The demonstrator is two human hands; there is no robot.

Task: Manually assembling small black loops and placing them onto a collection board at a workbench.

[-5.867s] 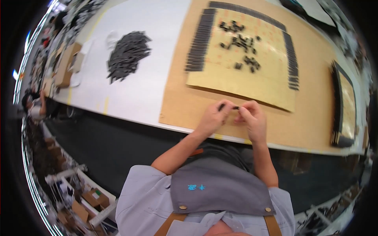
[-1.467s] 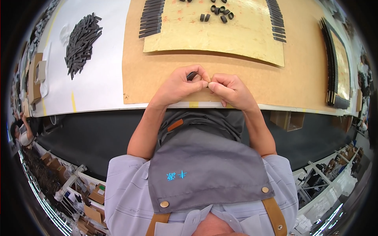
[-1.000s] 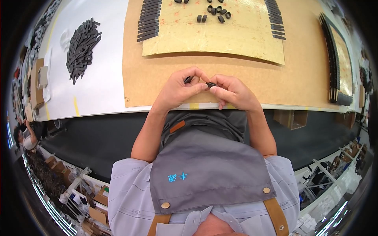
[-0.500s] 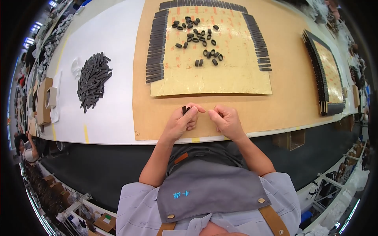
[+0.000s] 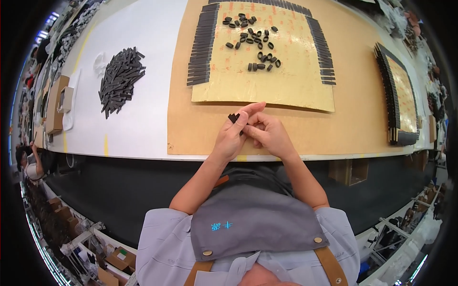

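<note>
My left hand [image 5: 234, 133] and my right hand [image 5: 268, 135] meet over the near edge of the brown board [image 5: 191, 128]. Between their fingertips they pinch a small black strip piece [image 5: 234, 117], folded or bent. Just beyond the hands lies a yellow sheet [image 5: 260, 81] with rows of black strips along its left, top and right edges. Several small black loops [image 5: 253, 43] lie loose on the sheet's middle.
A heap of black strips [image 5: 119, 78] lies on the white table [image 5: 143, 38] to the left. A second yellow sheet edged with strips [image 5: 398, 95] lies at the right. Cardboard boxes [image 5: 55, 105] stand at the far left. Another person [image 5: 28, 162] is at the left edge.
The view has tilted up, so the yellow sheet and heap show fully. My hands stay together at the board's near edge, still working the small black piece.
</note>
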